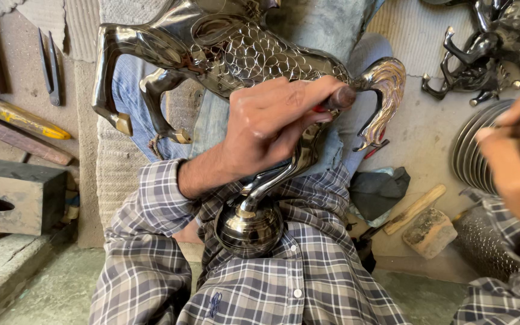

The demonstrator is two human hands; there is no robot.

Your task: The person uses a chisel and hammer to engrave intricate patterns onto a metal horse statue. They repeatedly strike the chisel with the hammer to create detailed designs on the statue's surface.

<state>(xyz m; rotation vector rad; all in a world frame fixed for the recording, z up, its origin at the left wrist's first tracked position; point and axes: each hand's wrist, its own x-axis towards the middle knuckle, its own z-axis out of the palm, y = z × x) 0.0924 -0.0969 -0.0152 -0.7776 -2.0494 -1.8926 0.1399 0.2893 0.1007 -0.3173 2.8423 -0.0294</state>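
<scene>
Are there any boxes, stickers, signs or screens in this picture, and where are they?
None show: no packages, labels, signs or screens.
What is there instead: a dark metal horse figure lies across the person's lap.
The left hand grips a tool with a brown handle against it.
The right hand is raised at the right edge, blurred.
More dark metal figures lie at top right.

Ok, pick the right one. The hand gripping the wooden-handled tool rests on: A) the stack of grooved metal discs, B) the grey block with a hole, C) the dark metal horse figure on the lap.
C: the left hand grips the tool against the horse figure lying across the lap.
</scene>
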